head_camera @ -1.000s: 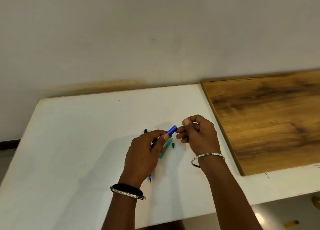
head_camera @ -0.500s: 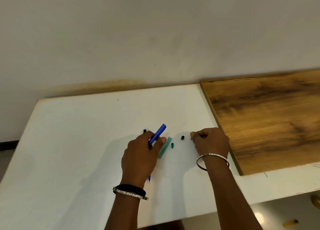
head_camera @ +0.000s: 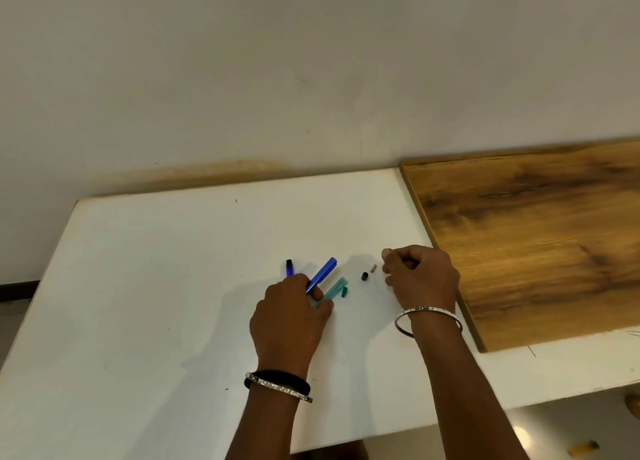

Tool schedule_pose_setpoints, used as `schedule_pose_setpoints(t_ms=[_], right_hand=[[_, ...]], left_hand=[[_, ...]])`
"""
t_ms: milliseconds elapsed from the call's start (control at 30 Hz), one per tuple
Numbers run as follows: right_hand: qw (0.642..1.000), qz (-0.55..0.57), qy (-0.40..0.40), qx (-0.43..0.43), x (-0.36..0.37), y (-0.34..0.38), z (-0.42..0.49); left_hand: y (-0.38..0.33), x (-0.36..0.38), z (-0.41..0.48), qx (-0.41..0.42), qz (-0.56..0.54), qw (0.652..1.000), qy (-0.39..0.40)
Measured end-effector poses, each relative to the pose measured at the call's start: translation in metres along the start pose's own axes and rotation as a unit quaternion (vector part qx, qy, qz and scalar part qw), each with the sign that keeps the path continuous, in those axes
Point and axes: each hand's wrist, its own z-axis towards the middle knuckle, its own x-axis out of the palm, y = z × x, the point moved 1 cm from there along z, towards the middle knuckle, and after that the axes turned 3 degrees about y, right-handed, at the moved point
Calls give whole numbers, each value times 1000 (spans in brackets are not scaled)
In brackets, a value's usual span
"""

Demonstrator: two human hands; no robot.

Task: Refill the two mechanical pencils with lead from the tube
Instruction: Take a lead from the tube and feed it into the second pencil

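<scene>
My left hand [head_camera: 289, 316] grips a blue mechanical pencil [head_camera: 322, 274], whose open rear end points up and to the right. A second blue pencil [head_camera: 289, 268] lies on the white table behind that hand, mostly hidden. The teal lead tube [head_camera: 335, 288] lies flat just right of my left fingers, its small teal cap [head_camera: 344, 292] beside it. A black pencil cap [head_camera: 364, 276] and a small grey eraser [head_camera: 373, 268] rest on the table. My right hand [head_camera: 420, 276] hovers just right of them, fingers curled, holding nothing that I can see.
The white table [head_camera: 156, 286] ends at a wall behind and drops off at the near edge. A brown wooden board [head_camera: 540, 238] lies on its right side, close to my right hand.
My right hand pulled the cap off the pencil, set the black cap and then the grey eraser on the table. My left hand lowered the pencil toward the table.
</scene>
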Motion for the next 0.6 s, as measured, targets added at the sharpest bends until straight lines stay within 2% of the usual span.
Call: schedule_pose_setpoints(t_ms=[133,267,500,600], right_hand=[[997,6,82,-1,9,3,-2],[992,-4,121,-26,13,6,-6],[973,116,198,14,12,8,-7],[951,217,213,58,9,8,-8]], left_hand=[[-2,-3,0,4,6,1000,-4],[-6,-9,2,35,-11,998,-43],[-12,-9,2,97,-26,993,-58],[-10,-13,2,117,-62,988,-82]])
